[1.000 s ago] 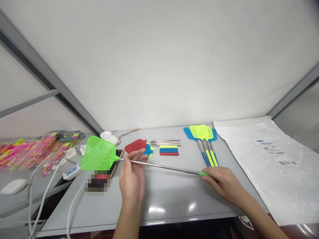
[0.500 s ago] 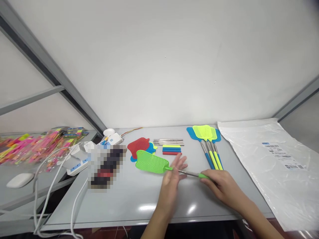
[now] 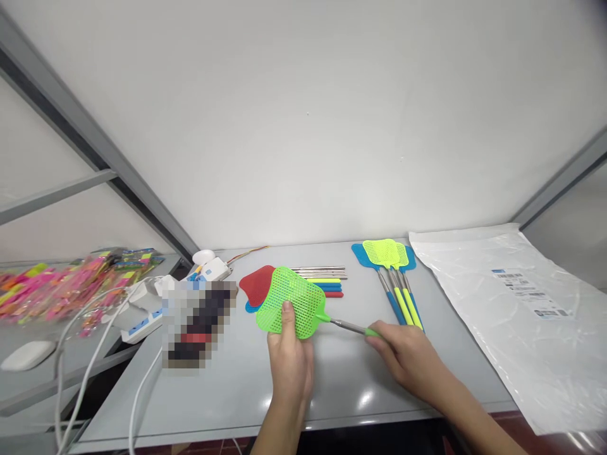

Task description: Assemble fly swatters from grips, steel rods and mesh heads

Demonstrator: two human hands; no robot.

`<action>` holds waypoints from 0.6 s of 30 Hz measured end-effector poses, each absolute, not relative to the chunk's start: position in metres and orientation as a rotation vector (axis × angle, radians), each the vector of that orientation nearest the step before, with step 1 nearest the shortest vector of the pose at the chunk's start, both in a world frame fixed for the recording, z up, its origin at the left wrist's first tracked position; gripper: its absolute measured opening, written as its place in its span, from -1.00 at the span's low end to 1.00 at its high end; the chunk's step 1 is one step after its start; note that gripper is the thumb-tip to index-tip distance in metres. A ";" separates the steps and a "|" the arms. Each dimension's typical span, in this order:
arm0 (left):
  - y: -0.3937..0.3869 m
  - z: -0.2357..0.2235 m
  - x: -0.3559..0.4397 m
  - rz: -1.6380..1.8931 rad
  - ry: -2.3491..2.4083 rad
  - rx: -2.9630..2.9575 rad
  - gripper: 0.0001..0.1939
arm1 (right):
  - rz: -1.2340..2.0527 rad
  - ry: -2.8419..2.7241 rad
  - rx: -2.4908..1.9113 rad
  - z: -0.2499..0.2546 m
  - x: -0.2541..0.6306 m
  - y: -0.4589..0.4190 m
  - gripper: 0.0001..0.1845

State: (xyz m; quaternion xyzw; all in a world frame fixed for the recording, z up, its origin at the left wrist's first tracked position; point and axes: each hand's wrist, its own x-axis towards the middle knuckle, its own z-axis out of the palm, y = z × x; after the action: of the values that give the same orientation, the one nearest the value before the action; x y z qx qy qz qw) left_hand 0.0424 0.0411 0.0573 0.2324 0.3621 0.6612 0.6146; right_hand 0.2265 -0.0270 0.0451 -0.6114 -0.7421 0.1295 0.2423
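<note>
A green fly swatter (image 3: 303, 300) is held above the table in both hands. My left hand (image 3: 289, 363) pinches its perforated head, thumb on top and the other fingers hidden beneath. Around the green handle my right hand (image 3: 410, 354) is wrapped, and the metal rod shows between the two hands. Behind the swatter head lie a red swatter head (image 3: 256, 284), several metal rods (image 3: 327, 270) and a row of coloured handle tubes (image 3: 334, 287), partly covered. To the right, several assembled fly swatters (image 3: 386, 253) in yellow and blue lie fanned together.
A white plastic mailer bag (image 3: 502, 316) with a label covers the table's right side. At left are power strips (image 3: 142, 325), white cables and a pixelated dark item (image 3: 202, 325). Pink packaged goods (image 3: 71, 284) lie on the neighbouring grey surface, near a white device (image 3: 28, 355).
My left hand has moved from open beside the rod to gripping the swatter head. The head has turned so its face shows more. My right hand keeps the handle.
</note>
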 end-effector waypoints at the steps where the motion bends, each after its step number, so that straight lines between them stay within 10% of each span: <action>1: 0.041 0.060 0.043 1.549 0.857 0.549 -0.52 | 0.362 -2.016 -1.679 0.046 0.223 -0.027 -0.66; 14: 0.070 0.059 0.088 0.970 0.780 1.096 -0.62 | 1.359 -1.127 -1.372 0.056 0.196 -0.031 -0.68; 18: 0.070 0.056 0.105 0.718 0.682 1.257 -0.60 | 1.119 -1.132 -1.426 0.054 0.224 -0.025 -0.67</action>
State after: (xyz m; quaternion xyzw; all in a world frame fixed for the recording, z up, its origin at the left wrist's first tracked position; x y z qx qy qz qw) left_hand 0.1048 0.0698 0.0563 0.5637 0.3057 0.3220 0.6965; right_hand 0.2244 -0.0250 0.0543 -0.5848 -0.4643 0.4590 0.4815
